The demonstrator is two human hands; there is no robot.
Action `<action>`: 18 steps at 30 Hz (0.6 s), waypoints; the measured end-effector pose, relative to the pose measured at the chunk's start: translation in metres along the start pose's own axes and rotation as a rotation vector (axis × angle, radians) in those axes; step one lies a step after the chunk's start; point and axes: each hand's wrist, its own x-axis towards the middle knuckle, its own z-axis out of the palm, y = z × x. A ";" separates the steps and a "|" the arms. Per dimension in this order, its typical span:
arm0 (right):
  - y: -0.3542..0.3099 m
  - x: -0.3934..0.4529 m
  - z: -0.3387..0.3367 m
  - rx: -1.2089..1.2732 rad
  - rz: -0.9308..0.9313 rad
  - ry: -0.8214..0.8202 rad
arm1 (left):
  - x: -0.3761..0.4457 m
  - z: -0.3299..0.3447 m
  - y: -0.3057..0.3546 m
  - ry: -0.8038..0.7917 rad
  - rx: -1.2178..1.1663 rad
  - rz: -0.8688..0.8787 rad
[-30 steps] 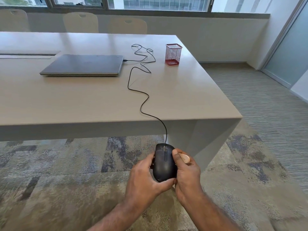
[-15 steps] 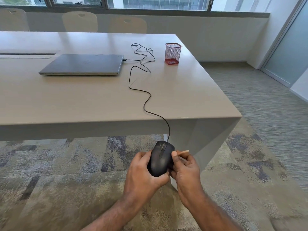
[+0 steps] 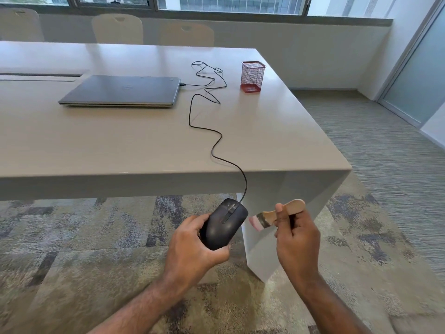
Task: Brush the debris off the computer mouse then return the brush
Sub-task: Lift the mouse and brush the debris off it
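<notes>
My left hand [image 3: 192, 247] grips a black wired computer mouse [image 3: 225, 224], held in the air below the table's front edge and tilted to the right. A small brush [image 3: 272, 214] with a pale wooden handle and pinkish bristles is held in my right hand [image 3: 295, 239], a short gap to the right of the mouse. The bristles point left toward the mouse without touching it. The mouse's black cable [image 3: 212, 143] runs up over the table edge to a closed grey laptop [image 3: 122, 91].
The grey table [image 3: 96, 145] fills the upper left, its leg panel [image 3: 265, 249] right behind my hands. A red mesh pen cup [image 3: 252, 76] stands at the far right of the tabletop. Pale chairs [image 3: 118, 28] line the far side. Patterned carpet [image 3: 72, 249] lies below.
My right hand has pulled the brush away from the mouse to the right, so the brush now shows fully. My left hand has tilted the mouse to the right.
</notes>
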 end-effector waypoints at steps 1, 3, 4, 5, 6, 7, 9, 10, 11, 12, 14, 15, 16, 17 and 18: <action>-0.004 0.003 -0.002 -0.005 -0.030 0.017 | 0.000 -0.001 -0.001 0.002 -0.004 0.004; -0.012 0.010 -0.006 -0.005 -0.081 0.060 | 0.000 -0.001 -0.003 -0.005 -0.010 0.010; -0.017 0.013 -0.007 0.003 -0.102 0.082 | 0.000 -0.001 -0.003 -0.007 -0.013 0.014; -0.022 0.016 -0.008 0.017 -0.120 0.093 | 0.000 -0.001 -0.003 -0.008 -0.015 0.018; -0.027 0.019 -0.008 0.036 -0.130 0.088 | 0.000 -0.001 -0.004 -0.011 -0.014 0.021; -0.032 0.020 -0.009 0.058 -0.134 0.069 | 0.000 -0.001 -0.004 -0.017 -0.011 0.023; -0.041 0.023 -0.010 0.119 -0.133 -0.007 | -0.001 -0.001 -0.005 -0.033 -0.012 0.029; -0.046 0.025 -0.010 0.173 -0.126 -0.079 | -0.001 -0.001 -0.005 -0.043 -0.019 0.028; -0.050 0.027 -0.010 0.251 -0.110 -0.176 | -0.001 -0.002 -0.005 -0.050 -0.023 0.026; -0.054 0.029 -0.010 0.338 -0.095 -0.288 | -0.001 -0.002 -0.005 -0.053 -0.021 0.027; -0.058 0.033 -0.010 0.458 -0.087 -0.483 | -0.001 -0.003 -0.005 -0.048 -0.010 0.040; -0.059 0.035 -0.010 0.464 -0.088 -0.550 | -0.001 -0.003 -0.004 -0.045 -0.007 0.047; -0.059 0.036 -0.009 0.430 -0.091 -0.596 | -0.001 -0.004 -0.004 -0.045 -0.007 0.052; -0.058 0.037 -0.008 0.371 -0.098 -0.630 | -0.001 -0.004 -0.004 -0.048 -0.008 0.056; -0.056 0.038 -0.007 0.300 -0.108 -0.648 | -0.001 -0.004 -0.004 -0.054 -0.008 0.057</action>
